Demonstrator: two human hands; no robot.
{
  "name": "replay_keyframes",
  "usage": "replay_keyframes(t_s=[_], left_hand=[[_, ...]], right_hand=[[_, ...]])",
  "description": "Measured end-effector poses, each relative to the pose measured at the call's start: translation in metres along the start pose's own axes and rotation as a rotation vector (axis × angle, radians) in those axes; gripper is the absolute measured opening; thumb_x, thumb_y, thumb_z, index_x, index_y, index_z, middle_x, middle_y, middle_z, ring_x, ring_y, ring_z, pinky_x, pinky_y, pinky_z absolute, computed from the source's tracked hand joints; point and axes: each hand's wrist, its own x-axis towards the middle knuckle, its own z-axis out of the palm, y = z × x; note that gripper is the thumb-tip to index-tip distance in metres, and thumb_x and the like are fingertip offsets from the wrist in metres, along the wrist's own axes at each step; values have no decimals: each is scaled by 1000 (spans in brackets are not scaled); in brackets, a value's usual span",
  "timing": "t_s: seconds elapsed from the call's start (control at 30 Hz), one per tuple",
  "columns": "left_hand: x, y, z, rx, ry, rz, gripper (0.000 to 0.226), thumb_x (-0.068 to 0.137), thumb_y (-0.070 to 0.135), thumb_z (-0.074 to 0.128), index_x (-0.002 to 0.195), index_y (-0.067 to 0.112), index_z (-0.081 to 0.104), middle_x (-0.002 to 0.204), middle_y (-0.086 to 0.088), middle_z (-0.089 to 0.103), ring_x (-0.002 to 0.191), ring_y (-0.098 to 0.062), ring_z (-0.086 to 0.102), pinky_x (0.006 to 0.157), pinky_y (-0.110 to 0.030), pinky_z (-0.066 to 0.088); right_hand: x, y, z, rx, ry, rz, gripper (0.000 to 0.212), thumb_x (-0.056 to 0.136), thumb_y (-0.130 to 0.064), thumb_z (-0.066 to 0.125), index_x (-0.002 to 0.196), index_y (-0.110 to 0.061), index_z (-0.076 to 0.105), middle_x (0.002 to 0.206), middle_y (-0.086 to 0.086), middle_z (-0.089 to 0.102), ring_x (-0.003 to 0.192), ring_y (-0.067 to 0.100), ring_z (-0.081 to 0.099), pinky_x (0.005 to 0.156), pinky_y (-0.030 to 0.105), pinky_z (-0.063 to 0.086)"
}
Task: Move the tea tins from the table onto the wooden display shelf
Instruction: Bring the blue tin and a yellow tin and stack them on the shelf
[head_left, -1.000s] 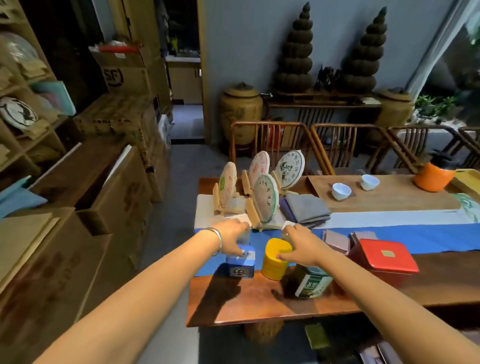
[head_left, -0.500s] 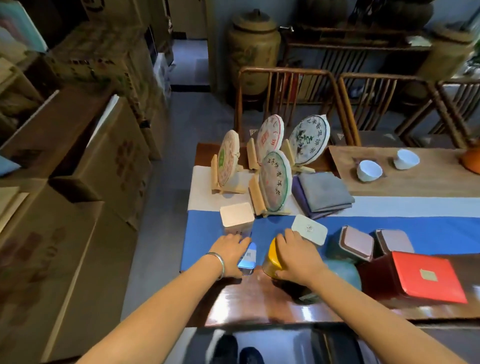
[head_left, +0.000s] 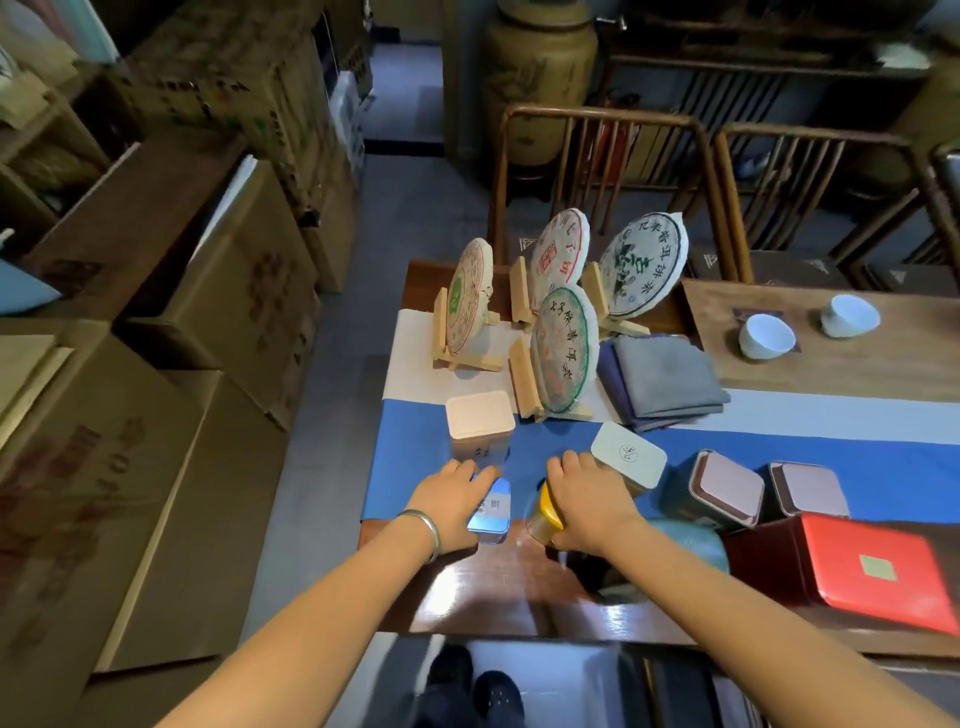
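Low in the middle of the frame, the left hand (head_left: 451, 503) curls over the top of a small blue tin (head_left: 491, 512) and grips it. Just to its right, the right hand (head_left: 586, 499) wraps round a yellow tin (head_left: 544, 514), fingers bent over its lid. Both tins stand near the front edge of the wooden table (head_left: 498, 592), at the edge of a blue cloth (head_left: 415, 441).

Just above the left hand stands a pale pink tin (head_left: 480, 423); just above the right hand, a grey-lidded tin (head_left: 628, 454). To the right stand two dark tins (head_left: 727, 491) with a red box (head_left: 872, 571) below them. Four round tea cakes (head_left: 563, 353) stand upright on wooden stands in the centre, beside folded cloths (head_left: 660, 384). Cardboard boxes (head_left: 228, 291) fill the left of the frame.
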Motion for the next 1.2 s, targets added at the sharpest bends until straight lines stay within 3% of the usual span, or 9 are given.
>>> replay_keyframes(t_s=[0.2,0.4,0.6,0.7,0.97,1.2], left_hand=[[-22,-11,6,-53,-5,-67,75,73,42,70,135,27,32,120,-5,48,113,-26,43,80,-39,51],[-55,-21,9,-157,48,-177,80,70,57,67,136,30,31,116,-3,51,109,-25,49,83,-40,51],[-91,-26,7,-212,82,-269,86,71,58,68,142,31,26,122,-1,51,113,-21,50,88,-37,52],[-120,-30,9,-222,115,-350,87,71,56,69,143,30,26,125,-1,50,115,-22,50,86,-37,51],[-255,-61,7,-281,233,-696,93,65,59,69,143,32,26,121,0,45,107,-21,54,80,-34,49],[-452,-82,-9,-348,488,-1036,96,63,61,71,146,36,29,119,3,50,107,-19,55,78,-29,44]], right_hand=[[2,-3,2,4,-33,7,68,71,-43,72,120,-12,38,117,10,47,105,28,52,72,33,39],[2,-5,2,122,-91,10,74,70,-52,71,121,-12,35,119,10,39,106,32,50,69,35,44],[-4,-28,0,146,-59,-126,69,62,-51,72,109,-16,36,111,6,42,103,28,48,63,34,40],[-8,-51,-9,181,-32,-231,66,59,-52,73,100,-21,31,100,1,38,90,22,43,59,32,37],[4,-163,-78,148,81,-597,67,54,-52,72,99,-23,30,91,-2,37,82,20,42,53,31,33],[-42,-326,-155,79,201,-980,91,58,-60,70,132,-20,32,113,2,44,104,27,52,66,32,40]])
